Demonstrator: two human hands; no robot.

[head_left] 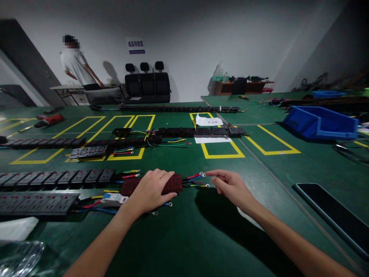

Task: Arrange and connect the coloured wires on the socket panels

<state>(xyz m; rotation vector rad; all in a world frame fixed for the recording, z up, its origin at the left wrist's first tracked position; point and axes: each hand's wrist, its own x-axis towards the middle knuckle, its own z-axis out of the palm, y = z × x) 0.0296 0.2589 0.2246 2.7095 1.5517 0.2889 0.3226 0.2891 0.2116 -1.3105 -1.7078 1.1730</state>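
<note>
My left hand lies over a dark red socket strip, its fingers wrapped across the top and the thumb along the near edge. From the strip's right end come red, blue and yellow-green wires with ring terminals. Just right of those terminals is my right hand, index finger stretched toward them and the other fingers curled; nothing shows in it. A small white and blue breaker sits left of my left hand, beside black socket strips with coloured wires.
A phone lies at the right, a blue bin behind it. More socket strips and a paper sheet lie farther back. A red drill is at the left, clear plastic at the near left. A person stands beyond the table.
</note>
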